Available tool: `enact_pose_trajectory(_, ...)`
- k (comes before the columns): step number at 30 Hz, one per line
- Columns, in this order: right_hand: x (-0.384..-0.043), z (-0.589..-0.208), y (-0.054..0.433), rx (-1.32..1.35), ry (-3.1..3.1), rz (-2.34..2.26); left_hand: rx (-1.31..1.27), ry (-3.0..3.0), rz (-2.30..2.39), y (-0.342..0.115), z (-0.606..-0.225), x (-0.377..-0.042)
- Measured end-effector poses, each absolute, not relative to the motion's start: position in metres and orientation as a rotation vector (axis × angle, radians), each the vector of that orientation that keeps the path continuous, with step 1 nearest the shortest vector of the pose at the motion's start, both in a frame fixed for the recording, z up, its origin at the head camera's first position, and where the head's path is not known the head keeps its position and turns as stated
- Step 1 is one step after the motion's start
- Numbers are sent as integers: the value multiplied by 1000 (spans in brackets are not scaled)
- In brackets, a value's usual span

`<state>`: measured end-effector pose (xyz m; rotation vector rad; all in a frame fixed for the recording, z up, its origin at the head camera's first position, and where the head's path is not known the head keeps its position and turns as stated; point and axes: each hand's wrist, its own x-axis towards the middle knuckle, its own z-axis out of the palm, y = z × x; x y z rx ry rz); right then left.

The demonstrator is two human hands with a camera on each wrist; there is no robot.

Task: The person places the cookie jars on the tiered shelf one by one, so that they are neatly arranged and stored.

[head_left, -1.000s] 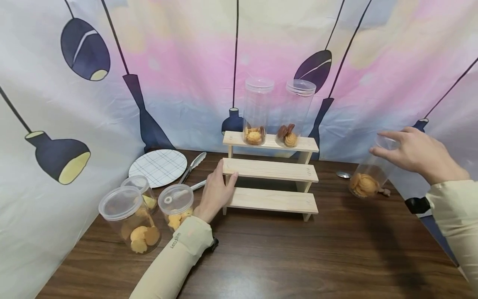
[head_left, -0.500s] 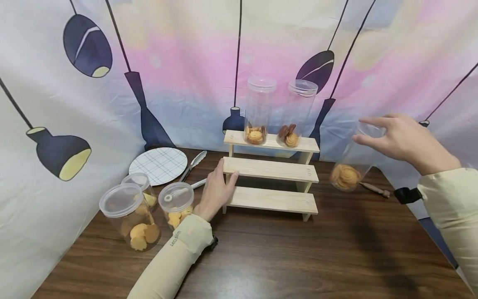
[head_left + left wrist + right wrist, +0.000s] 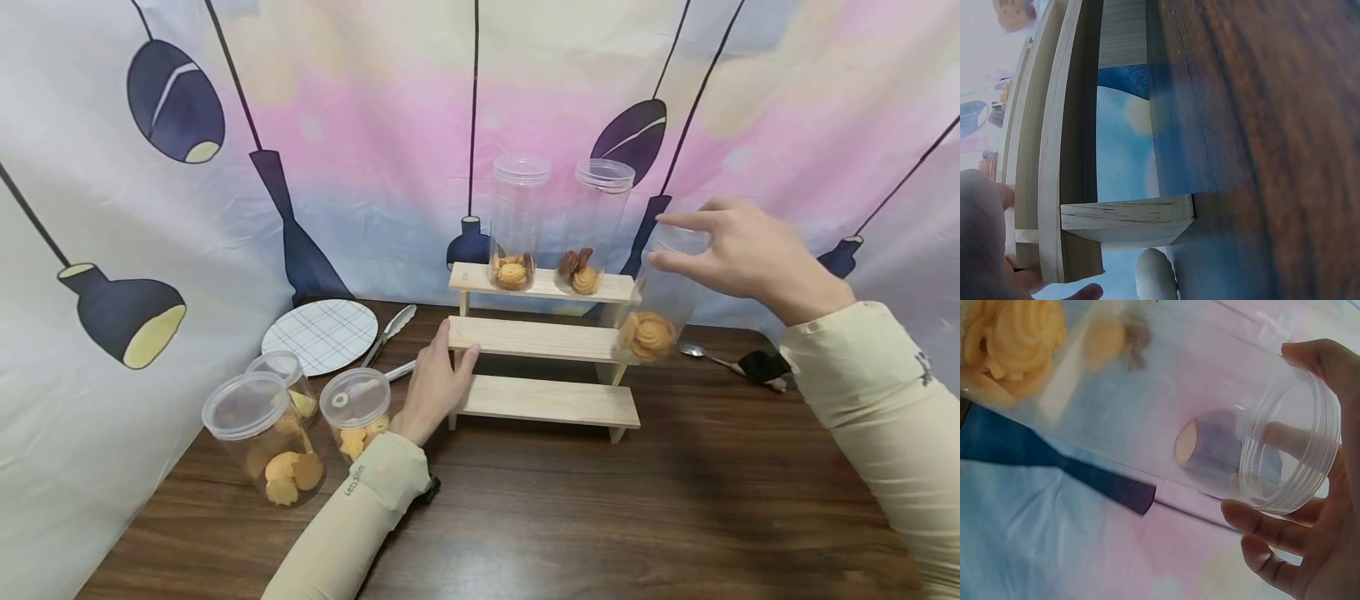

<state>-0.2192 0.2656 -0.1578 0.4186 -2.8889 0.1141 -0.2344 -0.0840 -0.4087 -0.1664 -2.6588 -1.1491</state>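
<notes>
Head view shows you open tabletop (image 3: 540, 517) before the wooden stand (image 3: 540, 400); your held cookie jar (image 3: 664, 290) overlaps its right edge, contact unclear. Your right hand (image 3: 753, 258) angles in palm-down, fingers and thumb curled round the jar's top; your left hand (image 3: 433, 387) grips the stand's left end.

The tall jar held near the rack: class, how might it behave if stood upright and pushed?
The jar may tip if pushed high, being tall and narrow. Cookies gathered near its bottom might steady it. Looking smooth and glossy, it could feel slippery.
</notes>
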Motion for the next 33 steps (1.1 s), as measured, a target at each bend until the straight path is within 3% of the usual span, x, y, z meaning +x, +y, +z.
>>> enact_pose_trajectory(33,-251,-190,136,755,-2719,278,-138,-2655,-1089,-81,-409,-231)
